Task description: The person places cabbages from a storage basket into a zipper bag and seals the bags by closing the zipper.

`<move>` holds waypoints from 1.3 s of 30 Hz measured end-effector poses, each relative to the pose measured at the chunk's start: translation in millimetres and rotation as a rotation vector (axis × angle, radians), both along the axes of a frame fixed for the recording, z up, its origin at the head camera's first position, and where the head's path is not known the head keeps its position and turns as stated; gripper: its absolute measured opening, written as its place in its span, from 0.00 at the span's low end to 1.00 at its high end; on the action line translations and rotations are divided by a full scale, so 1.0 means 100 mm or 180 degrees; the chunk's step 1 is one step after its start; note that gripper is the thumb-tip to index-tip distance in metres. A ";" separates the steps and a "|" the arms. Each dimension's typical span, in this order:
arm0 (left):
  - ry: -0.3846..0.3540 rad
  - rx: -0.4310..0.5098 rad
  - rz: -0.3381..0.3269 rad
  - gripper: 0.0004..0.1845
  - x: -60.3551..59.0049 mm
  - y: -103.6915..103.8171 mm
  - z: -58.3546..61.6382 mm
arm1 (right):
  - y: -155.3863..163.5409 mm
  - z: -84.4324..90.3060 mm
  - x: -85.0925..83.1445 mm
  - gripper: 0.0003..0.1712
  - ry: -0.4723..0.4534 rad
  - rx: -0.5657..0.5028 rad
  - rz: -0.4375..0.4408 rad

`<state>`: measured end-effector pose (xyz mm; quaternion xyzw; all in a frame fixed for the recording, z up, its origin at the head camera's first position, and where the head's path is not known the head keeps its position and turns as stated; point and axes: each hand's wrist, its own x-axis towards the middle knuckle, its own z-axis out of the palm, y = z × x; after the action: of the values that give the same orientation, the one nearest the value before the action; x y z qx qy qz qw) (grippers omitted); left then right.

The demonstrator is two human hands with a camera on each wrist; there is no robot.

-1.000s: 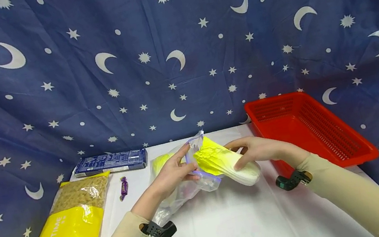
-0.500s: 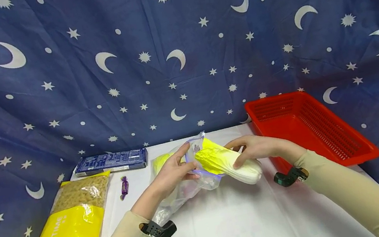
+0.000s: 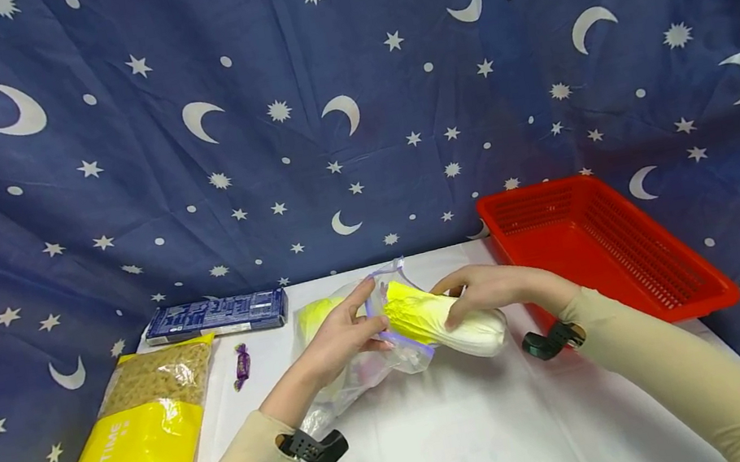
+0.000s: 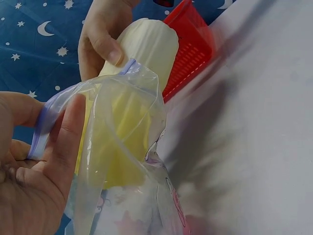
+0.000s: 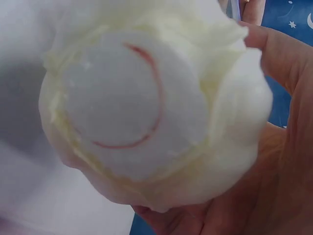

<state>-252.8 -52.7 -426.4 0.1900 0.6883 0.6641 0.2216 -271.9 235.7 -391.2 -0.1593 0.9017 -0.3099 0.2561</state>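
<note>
Our left hand point(image 3: 345, 340) pinches the purple-edged rim of the clear zip bag point(image 3: 361, 348), holding its mouth wide. Our right hand point(image 3: 492, 290), fingers curled around the pale cabbage point(image 3: 448, 320), holds it with its yellow leafy end just inside that mouth. Beyond our right hand sits the red basket point(image 3: 603, 247); left of our left hand lies the yellow pasta packet point(image 3: 139, 437).

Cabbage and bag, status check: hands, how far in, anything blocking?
Left hand pinches the zip bag mouth open. Right hand grips the cabbage, leafy tip inside, white base outside. Nothing blocking; red basket stands beside.
</note>
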 end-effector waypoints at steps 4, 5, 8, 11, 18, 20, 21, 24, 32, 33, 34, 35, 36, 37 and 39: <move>0.0042 -0.0041 -0.0019 0.43 0.00 0.02 0.00 | -0.02 0.00 -0.03 0.37 -0.0003 -0.0015 0.0011; 0.0048 -0.0052 -0.0022 0.43 0.00 0.02 0.01 | -0.03 0.00 -0.04 0.37 -0.0023 -0.0024 -0.0007; 0.0057 -0.0085 -0.0036 0.43 0.00 0.04 0.01 | -0.04 0.00 -0.07 0.38 -0.0102 -0.0081 -0.0072; 0.0047 -0.0140 -0.0037 0.43 0.00 0.06 0.00 | -0.05 0.00 -0.09 0.38 -0.0196 -0.0180 -0.0156; 0.0023 -0.0255 0.0017 0.43 0.01 0.10 -0.04 | -0.04 -0.03 -0.13 0.32 -0.0459 -0.0484 -0.0300; 0.0019 -0.0258 0.0030 0.43 0.02 0.10 -0.05 | -0.04 -0.05 -0.14 0.31 -0.0549 -0.0558 -0.0376; 0.0015 -0.0256 0.0032 0.44 0.02 0.10 -0.05 | -0.04 -0.06 -0.15 0.31 -0.0591 -0.0586 -0.0417; 0.0015 -0.0271 0.0033 0.44 0.02 0.11 -0.06 | -0.04 -0.08 -0.16 0.33 -0.0702 -0.0660 -0.0541; 0.0013 -0.0312 0.0050 0.45 0.02 0.12 -0.09 | -0.05 -0.10 -0.16 0.32 -0.0848 -0.0780 -0.0685; 0.0017 -0.0302 0.0042 0.45 0.03 0.12 -0.10 | -0.05 -0.11 -0.16 0.32 -0.0860 -0.0795 -0.0696; 0.0008 -0.0302 0.0038 0.45 0.03 0.12 -0.10 | -0.05 -0.11 -0.16 0.32 -0.0876 -0.0814 -0.0711; 0.0000 -0.0297 0.0034 0.44 0.03 0.12 -0.10 | -0.05 -0.12 -0.16 0.32 -0.0896 -0.0835 -0.0724; -0.0004 -0.0304 0.0031 0.44 0.03 0.12 -0.10 | -0.05 -0.12 -0.16 0.32 -0.0920 -0.0861 -0.0747; -0.0015 -0.0305 0.0030 0.45 0.03 0.12 -0.10 | -0.05 -0.13 -0.16 0.32 -0.0943 -0.0888 -0.0766; -0.0034 -0.0310 0.0029 0.45 0.04 0.13 -0.11 | -0.06 -0.14 -0.16 0.32 -0.1006 -0.0950 -0.0804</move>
<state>-249.2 -40.0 -436.9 0.1722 0.7195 0.6318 0.2313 -288.1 230.0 -405.0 -0.0310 0.8074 -0.4902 0.3268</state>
